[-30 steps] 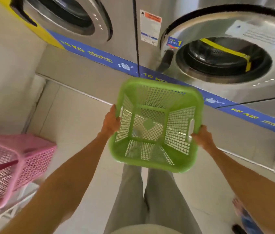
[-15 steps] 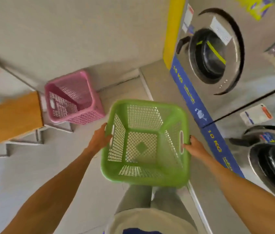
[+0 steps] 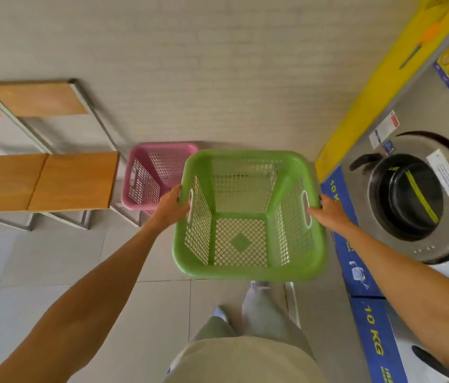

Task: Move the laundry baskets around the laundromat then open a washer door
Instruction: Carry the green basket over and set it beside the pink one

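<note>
The green basket (image 3: 248, 217) hid the near right part of the pink basket (image 3: 151, 175) behind it, so only the pink one's left and far sides showed. The fingers of both hands were partly hidden where they curled into the green basket's handle slots. The lettering on the washer (image 3: 416, 197) stickers was too small to read, and the machine was cut off at the right edge, its round door shut. A second door handle at the lower right corner was mostly out of frame.

The green basket held nothing; its mesh floor and walls showed bare. What could be seen of the pink basket was empty too. The left hand (image 3: 169, 207) gripped the green basket's left rim and the right hand (image 3: 328, 211) clasped its right handle, holding it above the floor (image 3: 79, 258) in front of the person's legs. The pink basket sat on the floor against the wall, just beside a wooden bench (image 3: 44, 181).
</note>
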Demonstrator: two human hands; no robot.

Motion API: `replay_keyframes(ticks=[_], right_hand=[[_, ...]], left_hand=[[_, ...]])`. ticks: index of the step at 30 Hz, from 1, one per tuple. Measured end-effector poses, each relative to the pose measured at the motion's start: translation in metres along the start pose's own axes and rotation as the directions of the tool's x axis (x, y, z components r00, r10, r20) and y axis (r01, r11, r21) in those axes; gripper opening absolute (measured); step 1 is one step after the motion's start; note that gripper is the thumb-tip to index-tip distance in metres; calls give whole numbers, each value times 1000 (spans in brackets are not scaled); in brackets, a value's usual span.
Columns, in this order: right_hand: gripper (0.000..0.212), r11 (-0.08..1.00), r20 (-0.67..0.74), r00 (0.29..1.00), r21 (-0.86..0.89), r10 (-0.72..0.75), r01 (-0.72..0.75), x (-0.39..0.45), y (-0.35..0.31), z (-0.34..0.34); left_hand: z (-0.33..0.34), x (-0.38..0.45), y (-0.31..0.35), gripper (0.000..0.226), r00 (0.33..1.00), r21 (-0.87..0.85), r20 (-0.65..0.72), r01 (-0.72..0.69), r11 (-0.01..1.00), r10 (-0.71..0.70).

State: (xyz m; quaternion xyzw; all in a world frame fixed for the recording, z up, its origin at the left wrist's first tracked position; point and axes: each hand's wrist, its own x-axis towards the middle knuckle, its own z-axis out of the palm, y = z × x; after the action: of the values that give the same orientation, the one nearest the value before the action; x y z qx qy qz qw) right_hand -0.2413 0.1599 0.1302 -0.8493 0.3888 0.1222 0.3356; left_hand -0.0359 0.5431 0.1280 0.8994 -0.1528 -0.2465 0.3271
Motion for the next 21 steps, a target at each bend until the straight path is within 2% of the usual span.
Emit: replay_keyframes(ticks=[5, 11, 15, 21], right_hand=[[38, 1000, 15, 1000, -23, 0, 0, 70, -29, -18], [32, 998, 119, 991, 35, 54, -59, 181, -43, -16], [10, 988, 134, 980, 27, 150, -155, 273, -33, 13], [21, 983, 177, 967, -62, 183, -174, 402, 1, 77]], left_hand=[[2, 70, 8, 49, 998, -6, 51, 42, 999, -42], [29, 180, 5, 66, 984, 2, 104, 143, 990, -143], [72, 257, -23, 79, 968, 51, 164, 183, 982, -189], [149, 362, -79, 91, 961, 129, 188, 180, 975, -202]])
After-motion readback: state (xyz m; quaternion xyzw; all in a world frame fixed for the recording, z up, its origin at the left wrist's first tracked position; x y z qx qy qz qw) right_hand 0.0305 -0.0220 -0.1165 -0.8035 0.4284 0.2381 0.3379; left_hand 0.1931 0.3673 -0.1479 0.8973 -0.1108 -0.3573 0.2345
